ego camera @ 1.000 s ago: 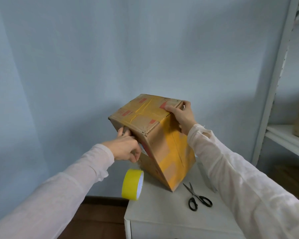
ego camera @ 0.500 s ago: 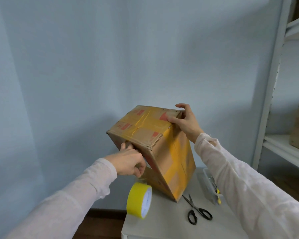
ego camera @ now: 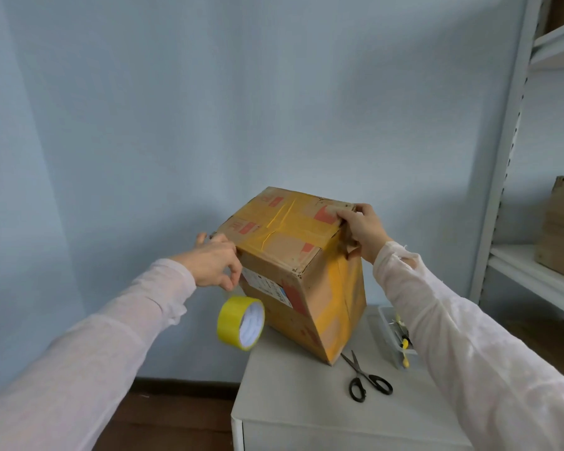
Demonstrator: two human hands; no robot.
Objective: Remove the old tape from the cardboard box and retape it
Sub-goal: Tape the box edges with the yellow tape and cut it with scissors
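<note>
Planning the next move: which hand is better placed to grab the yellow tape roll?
Probably left. The left hand is just above the tape roll; the right hand grips the top right corner of the tilted cardboard box.

Left hand (ego camera: 217, 265) has risen to the cardboard box's (ego camera: 293, 229) top edge.

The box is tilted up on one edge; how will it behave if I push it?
Likely to tip or drop flat: the box rests only on its low edge on the table. Probably light, since the left hand and right hand steady it by its upper corners. Its glossy tape may feel slick.
</note>
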